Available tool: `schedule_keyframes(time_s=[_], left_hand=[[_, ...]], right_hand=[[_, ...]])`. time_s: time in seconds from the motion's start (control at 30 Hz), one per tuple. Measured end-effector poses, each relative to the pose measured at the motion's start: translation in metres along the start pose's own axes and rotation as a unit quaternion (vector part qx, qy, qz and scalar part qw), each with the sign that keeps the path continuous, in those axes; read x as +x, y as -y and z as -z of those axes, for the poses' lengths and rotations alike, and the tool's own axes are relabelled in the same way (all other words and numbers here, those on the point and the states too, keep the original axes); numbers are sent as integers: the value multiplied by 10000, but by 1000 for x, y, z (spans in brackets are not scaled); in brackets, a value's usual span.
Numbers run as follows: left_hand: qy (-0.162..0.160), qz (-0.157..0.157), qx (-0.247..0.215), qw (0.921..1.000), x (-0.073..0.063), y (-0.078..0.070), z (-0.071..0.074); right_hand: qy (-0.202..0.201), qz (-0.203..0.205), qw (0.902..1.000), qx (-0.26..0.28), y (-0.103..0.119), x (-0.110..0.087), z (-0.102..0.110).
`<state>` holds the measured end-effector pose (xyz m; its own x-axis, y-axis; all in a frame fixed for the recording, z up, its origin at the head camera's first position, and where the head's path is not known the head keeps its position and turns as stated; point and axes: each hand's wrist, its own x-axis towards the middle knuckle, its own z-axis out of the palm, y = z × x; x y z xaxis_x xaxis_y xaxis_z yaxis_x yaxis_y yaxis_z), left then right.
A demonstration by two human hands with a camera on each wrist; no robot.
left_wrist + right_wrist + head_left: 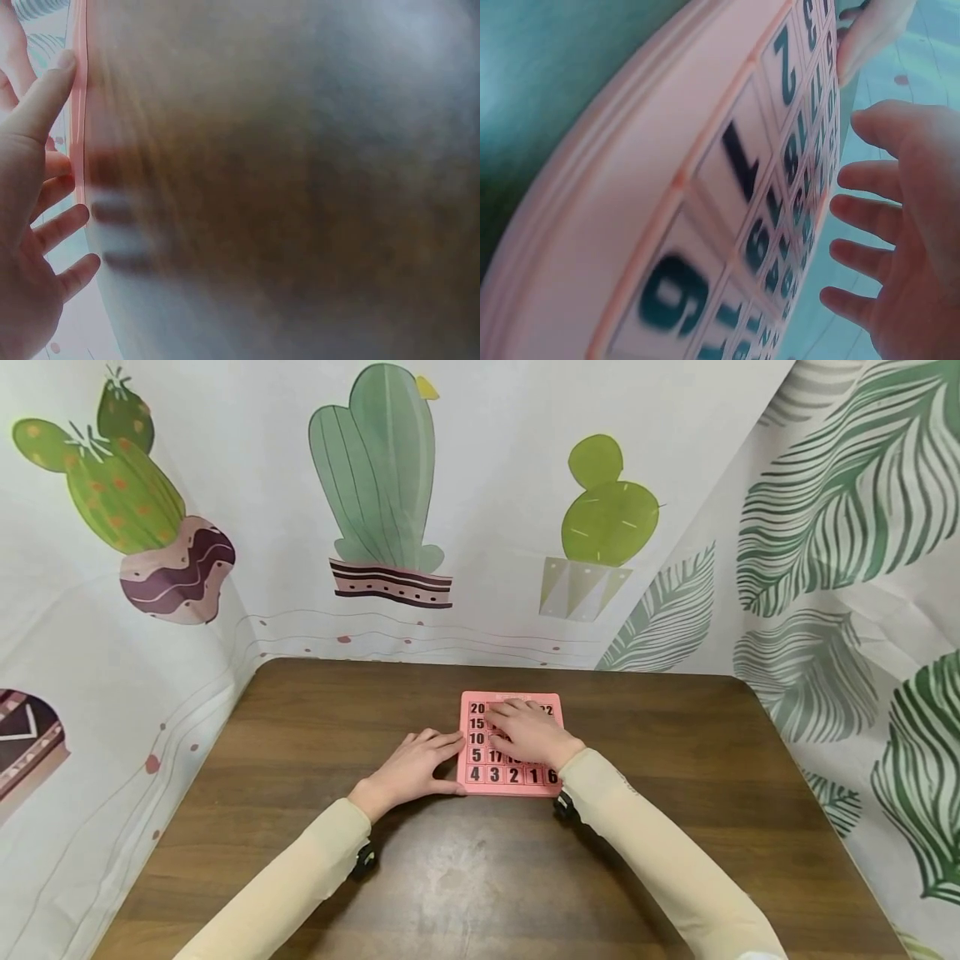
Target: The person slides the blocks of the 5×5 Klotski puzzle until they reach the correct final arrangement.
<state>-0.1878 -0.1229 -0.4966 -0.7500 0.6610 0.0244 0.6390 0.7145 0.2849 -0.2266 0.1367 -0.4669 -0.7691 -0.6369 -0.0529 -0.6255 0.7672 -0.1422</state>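
Observation:
A pink sliding number puzzle (513, 776) with black numerals on square tiles lies flat on the table. My left hand (411, 767) is at its left side, fingertips along the edge and thumb at the near left corner. In the left wrist view the fingers (64, 229) are spread beside the pink rim. Over the upper part of the board, my right hand (534, 733) reaches with extended fingers, hiding many middle tiles. From the right wrist, tiles 6, 1 and 2 show large along the near edge, and the spread fingers (866, 217) stand just above the tile face.
The brown wooden table (637, 718) has rounded far corners. Behind it hangs a white cloth (495, 510) printed with cacti and leaves. Both forearms, in cream sleeves (660, 852), cross the near part of the table, each with a dark device at the wrist.

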Motion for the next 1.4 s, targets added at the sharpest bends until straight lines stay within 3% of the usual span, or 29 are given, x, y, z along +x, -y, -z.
schedule_keyframes(time_s=[0.23, 0.5, 0.83, 1.1, 1.3, 1.4], left_hand=[[-41, -51, 30, 10000, 2, 0, 0], [-56, -64, 30, 10000, 2, 2, -1], [-48, -39, 20, 10000, -1, 2, -1], [18, -30, -36, 10000, 0, -1, -2], [-10, -3, -20, 10000, 1, 0, 0], [3, 4, -15, 10000, 0, 1, 0]], right_hand=[[200, 34, 9998, 11, 6, 7, -1], [276, -89, 9996, 13, 2, 1, 3], [57, -299, 9995, -7, -8, -5, -1], [277, -192, 9994, 24, -6, -5, -4], [114, -232, 9996, -92, -6, -6, -2], [107, -38, 9999, -93, -5, -7, -2]])
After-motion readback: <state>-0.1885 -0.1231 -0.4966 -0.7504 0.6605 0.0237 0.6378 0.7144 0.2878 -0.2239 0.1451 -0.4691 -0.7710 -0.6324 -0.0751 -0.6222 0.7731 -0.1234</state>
